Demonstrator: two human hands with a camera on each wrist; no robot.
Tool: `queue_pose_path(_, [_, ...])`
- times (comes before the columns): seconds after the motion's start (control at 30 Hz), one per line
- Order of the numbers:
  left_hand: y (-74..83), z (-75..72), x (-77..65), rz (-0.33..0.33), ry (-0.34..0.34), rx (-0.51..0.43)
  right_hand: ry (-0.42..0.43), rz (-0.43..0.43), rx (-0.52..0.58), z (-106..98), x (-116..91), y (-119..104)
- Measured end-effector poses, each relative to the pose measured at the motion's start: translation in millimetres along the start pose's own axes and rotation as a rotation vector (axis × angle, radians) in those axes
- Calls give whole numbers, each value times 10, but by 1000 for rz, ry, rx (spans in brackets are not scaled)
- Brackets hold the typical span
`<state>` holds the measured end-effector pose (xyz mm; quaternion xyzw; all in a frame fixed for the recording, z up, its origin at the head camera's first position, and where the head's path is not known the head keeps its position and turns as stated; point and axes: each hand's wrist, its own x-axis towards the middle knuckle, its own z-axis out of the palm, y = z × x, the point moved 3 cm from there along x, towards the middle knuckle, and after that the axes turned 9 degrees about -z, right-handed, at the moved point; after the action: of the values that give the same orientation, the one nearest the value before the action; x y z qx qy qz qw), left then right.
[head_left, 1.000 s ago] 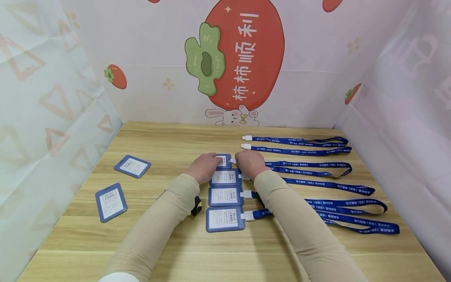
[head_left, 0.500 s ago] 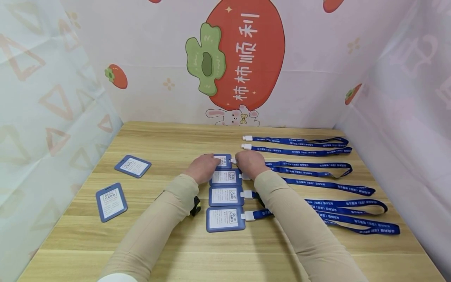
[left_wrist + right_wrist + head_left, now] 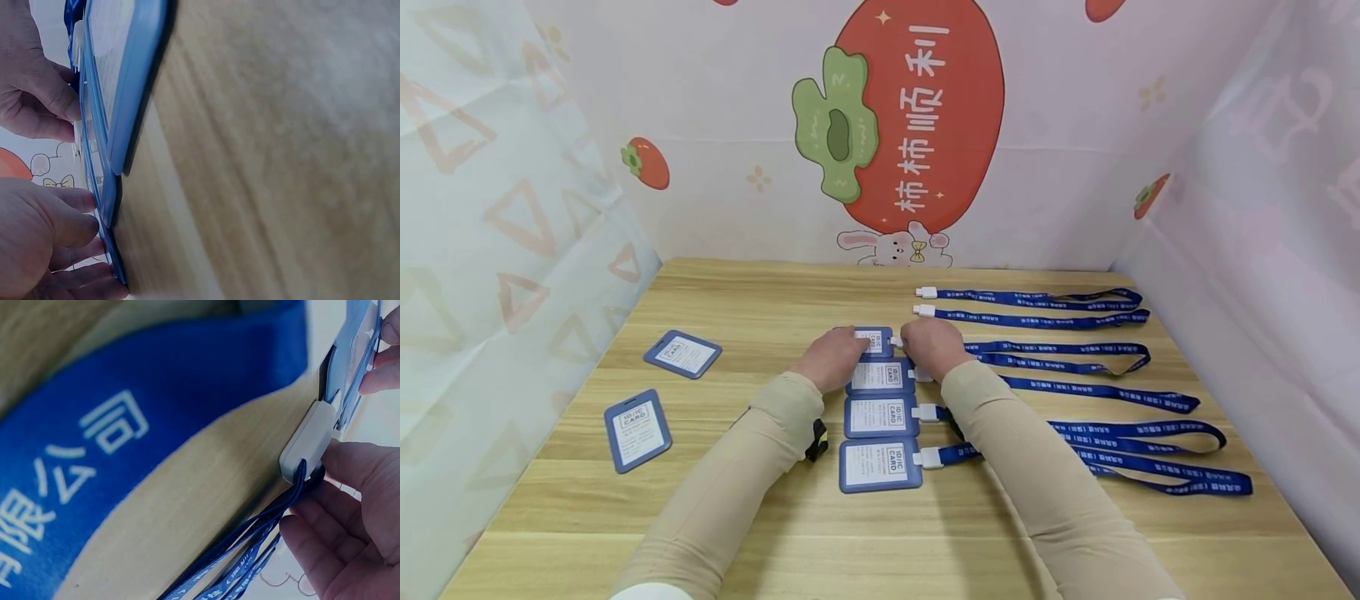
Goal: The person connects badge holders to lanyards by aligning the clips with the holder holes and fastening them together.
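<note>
In the head view my left hand [image 3: 829,360] grips the left end of the farthest blue ID badge holder [image 3: 880,333], its thumb over the card. At that holder's right end, my right hand [image 3: 934,348] pinches the white clip [image 3: 897,342] of a blue lanyard [image 3: 1060,348]. Part of this clip is hidden by the fingers. Nearer me, badge holders [image 3: 883,415] lie in a column below it, with white clips [image 3: 928,413] at their right ends. The right wrist view has a white clip [image 3: 307,440] beside my right thumb, lanyard straps trailing from it.
Two loose badge holders, one farther back [image 3: 682,354] and one nearer [image 3: 637,430], lie on the left of the wooden table [image 3: 865,550]. Two lanyards [image 3: 1030,320] with white clips rest at the back right. More blue straps [image 3: 1150,458] stretch beneath and past my right forearm.
</note>
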<state>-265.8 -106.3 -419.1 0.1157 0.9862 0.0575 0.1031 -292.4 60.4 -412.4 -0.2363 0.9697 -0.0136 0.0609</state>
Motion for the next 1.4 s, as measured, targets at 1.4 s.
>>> queue_pose_path(1.4, [23,-26,-45,18,0,24,6,-44,-32,8,23,-24])
